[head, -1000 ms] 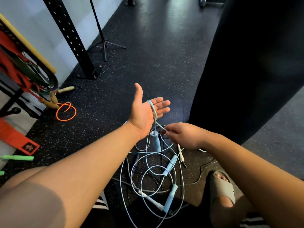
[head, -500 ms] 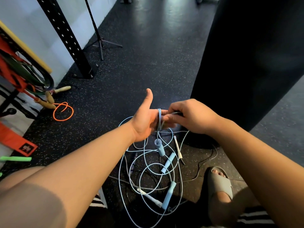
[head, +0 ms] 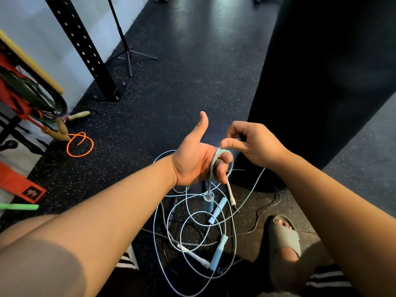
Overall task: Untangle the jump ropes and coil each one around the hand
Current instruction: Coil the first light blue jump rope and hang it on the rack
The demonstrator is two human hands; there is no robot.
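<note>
Your right hand (head: 254,144) pinches the thin pale blue plastic jump rope (head: 212,168) between thumb and forefinger, just right of your left hand (head: 196,163). That hand's bent fingers carry one loop of the rope, thumb up. The rope's blue cylindrical foam handle (head: 208,205) dangles just below that palm.

The risk, as I judge it, is that the slack runs down into the heap of tangled cords and handles (head: 218,251) on the near floor. A hard pull could cinch a knot or drag a second rope up. With only one turn on, the loop could also slide off your fingers if they straighten.

No box, bin or bag shows. The heap lies on the black speckled rubber floor (head: 171,93), beside your grey foam sandal (head: 285,239).
</note>
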